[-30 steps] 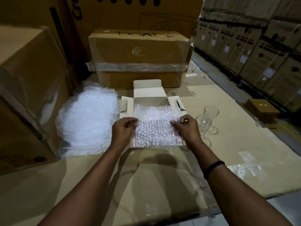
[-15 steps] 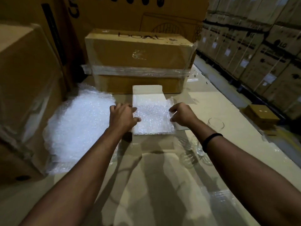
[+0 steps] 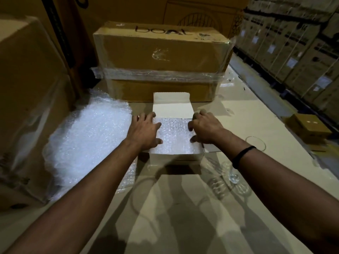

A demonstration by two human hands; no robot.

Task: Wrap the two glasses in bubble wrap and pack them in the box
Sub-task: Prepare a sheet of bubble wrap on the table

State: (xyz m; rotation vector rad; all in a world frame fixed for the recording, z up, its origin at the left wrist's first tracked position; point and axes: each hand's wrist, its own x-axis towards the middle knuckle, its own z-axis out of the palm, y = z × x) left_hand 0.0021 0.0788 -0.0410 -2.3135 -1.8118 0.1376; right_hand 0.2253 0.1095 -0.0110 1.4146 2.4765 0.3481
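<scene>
Hands spread, gripping nothing: left hand (image 3: 145,132) and right hand (image 3: 205,129) press a bubble wrap sheet (image 3: 174,138) into the small white box (image 3: 176,159). Even pressure toward the corners should seat this lining. Two unwrapped glasses (image 3: 255,143) stand on the surface (image 3: 183,208) beside the right forearm, so that elbow needs care. A taped carton (image 3: 161,61) blocks the far side.

Taped brown carton (image 3: 161,57) at the back, plastic-wrapped carton (image 3: 27,88) left, small brown box (image 3: 310,129) right
</scene>
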